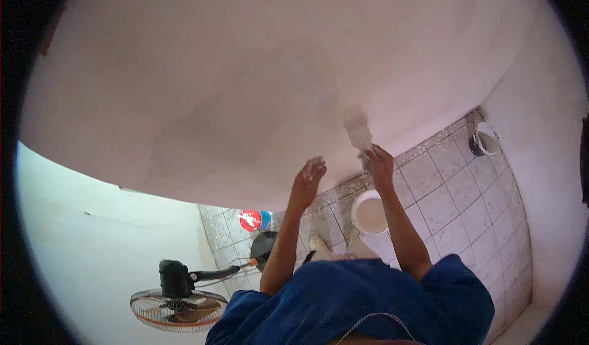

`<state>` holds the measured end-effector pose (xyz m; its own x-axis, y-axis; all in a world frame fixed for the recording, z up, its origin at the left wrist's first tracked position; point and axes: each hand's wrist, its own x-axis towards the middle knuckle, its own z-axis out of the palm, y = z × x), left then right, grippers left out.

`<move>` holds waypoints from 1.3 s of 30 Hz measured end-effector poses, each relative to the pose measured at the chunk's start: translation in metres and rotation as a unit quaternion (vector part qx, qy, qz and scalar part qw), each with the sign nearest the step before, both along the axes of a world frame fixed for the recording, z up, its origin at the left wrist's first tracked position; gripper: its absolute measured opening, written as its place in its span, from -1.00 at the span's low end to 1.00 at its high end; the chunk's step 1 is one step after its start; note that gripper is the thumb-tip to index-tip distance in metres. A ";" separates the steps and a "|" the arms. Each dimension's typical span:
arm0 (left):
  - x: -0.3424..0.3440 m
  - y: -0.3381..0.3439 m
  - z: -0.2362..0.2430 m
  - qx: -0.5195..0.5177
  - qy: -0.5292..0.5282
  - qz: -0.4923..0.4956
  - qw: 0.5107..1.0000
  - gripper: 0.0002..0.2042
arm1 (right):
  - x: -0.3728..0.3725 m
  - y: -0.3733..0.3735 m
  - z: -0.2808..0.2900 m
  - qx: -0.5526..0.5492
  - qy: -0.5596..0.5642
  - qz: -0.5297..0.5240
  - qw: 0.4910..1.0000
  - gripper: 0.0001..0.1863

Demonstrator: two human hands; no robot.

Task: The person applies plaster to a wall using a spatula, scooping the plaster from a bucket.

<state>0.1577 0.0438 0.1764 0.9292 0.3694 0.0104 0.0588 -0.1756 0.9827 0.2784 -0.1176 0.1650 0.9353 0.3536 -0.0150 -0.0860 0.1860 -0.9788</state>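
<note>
My right hand (380, 161) grips the handle of a wide, flat paintbrush (358, 127). Its pale, paint-coated bristles point up at the wall (294, 81); I cannot tell whether they touch it. A darker, damp-looking patch spreads over the wall to the left of the brush. Left of the brush, my left hand (310, 176) is held up before the wall, its fingers curled together and smeared with white. Nothing shows in its grip. Below my right hand, a white bucket (370, 213) of pale liquid stands on the floor near my feet.
A black standing fan (178, 302) is at the lower left, its round base on the tiled floor (454, 204). Beside it is a red and blue tub (254, 220). A dark, paint-smeared pail (485, 141) sits in the right corner. White splatter marks the tiles.
</note>
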 end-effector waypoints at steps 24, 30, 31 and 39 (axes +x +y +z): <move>-0.053 -0.002 0.015 -0.143 0.015 0.119 0.982 -0.67 | 0.013 0.072 0.004 0.098 0.013 0.052 0.994 -0.74; -0.049 -0.004 0.018 -0.119 0.007 0.059 0.991 -0.58 | 0.032 0.106 0.027 0.110 -0.037 0.030 0.993 -0.75; -0.049 -0.003 0.016 -0.118 0.007 0.071 0.990 -0.62 | 0.030 0.109 0.010 0.065 -0.066 0.019 0.996 -0.75; -0.058 0.004 0.023 -0.125 0.058 0.111 0.984 -0.65 | 0.002 0.080 0.004 0.020 -0.081 0.031 0.996 -0.71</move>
<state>0.0995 0.0474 0.1999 0.8153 0.5403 -0.2084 0.1833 0.1006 0.9779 0.2804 -0.0380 0.1694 0.9008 0.4076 0.1498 0.0600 0.2249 -0.9725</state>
